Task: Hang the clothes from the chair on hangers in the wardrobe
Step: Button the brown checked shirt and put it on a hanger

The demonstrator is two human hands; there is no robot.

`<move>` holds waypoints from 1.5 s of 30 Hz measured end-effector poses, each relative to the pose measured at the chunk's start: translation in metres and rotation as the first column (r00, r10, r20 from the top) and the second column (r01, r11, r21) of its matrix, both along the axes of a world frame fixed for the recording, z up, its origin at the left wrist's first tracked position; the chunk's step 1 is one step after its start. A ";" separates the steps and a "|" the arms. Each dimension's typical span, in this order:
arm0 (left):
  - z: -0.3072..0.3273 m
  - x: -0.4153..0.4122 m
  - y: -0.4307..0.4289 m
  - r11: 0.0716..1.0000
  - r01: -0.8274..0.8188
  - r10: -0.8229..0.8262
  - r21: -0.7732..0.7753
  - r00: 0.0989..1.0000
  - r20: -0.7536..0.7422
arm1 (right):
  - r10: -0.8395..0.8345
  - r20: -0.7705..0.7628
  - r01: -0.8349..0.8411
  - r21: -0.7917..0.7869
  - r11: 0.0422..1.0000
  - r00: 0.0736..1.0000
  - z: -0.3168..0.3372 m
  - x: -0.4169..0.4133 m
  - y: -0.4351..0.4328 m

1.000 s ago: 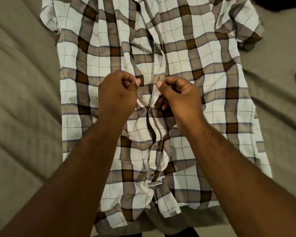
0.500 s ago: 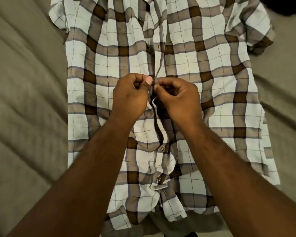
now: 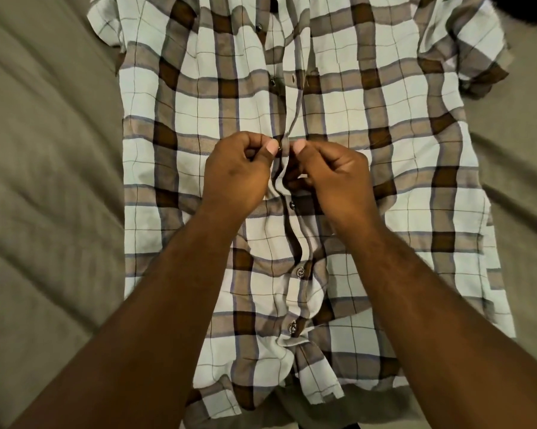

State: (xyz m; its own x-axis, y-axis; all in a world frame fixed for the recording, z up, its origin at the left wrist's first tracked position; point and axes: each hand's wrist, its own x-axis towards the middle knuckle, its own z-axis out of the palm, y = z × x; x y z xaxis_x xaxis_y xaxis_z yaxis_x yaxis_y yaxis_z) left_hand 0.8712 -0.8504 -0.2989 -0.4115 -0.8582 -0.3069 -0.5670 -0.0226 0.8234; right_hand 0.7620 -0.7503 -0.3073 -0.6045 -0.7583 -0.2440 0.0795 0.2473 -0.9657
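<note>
On olive bedding (image 3: 44,212), one plaid shirt (image 3: 384,212), front pinched by left hand (image 3: 236,174) and right hand (image 3: 338,178).

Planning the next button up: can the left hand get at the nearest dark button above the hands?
Probably yes. The button lies uncovered on the shirt, just beyond the left hand, with nothing across it. That hand must first let go of the placket edge.

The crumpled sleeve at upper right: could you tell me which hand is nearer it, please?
Right. The right hand pinches the shirt below-left of the sleeve; the left hand, also pinching, is farther left.
</note>
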 end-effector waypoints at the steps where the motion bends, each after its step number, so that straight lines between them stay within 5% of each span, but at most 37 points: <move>1: 0.001 0.001 -0.001 1.000 0.023 -0.023 -0.009 1.000 0.006 | 0.003 0.030 -0.003 0.000 1.000 1.000 -0.001 -0.002 0.000; 6: 0.001 0.007 -0.005 0.997 0.081 -0.081 0.014 0.996 -0.031 | 0.001 0.029 -0.001 0.000 1.000 1.000 -0.004 -0.002 -0.007; 17: -0.004 0.013 -0.002 1.000 0.003 -0.003 -0.004 0.994 -0.110 | -0.069 -0.224 0.088 0.072 0.994 0.972 -0.011 0.010 -0.011; 24: -0.010 0.009 -0.003 0.993 0.045 -0.054 -0.112 0.996 -0.077 | -0.039 -0.170 0.051 0.065 0.997 0.985 -0.011 0.008 -0.009; 45: -0.020 0.018 -0.003 0.980 0.191 -0.195 -0.060 0.978 -0.077 | 0.015 -0.074 -0.007 0.105 0.994 0.997 -0.001 0.006 -0.012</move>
State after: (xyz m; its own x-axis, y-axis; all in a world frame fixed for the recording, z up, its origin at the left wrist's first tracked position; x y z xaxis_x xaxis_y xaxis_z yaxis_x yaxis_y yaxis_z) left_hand 0.8887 -0.8532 -0.3189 -0.5929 -0.7739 -0.2223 -0.4868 0.1246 0.8646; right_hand 0.7676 -0.7619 -0.3086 -0.6160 -0.7376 -0.2767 0.0048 0.3478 -0.9376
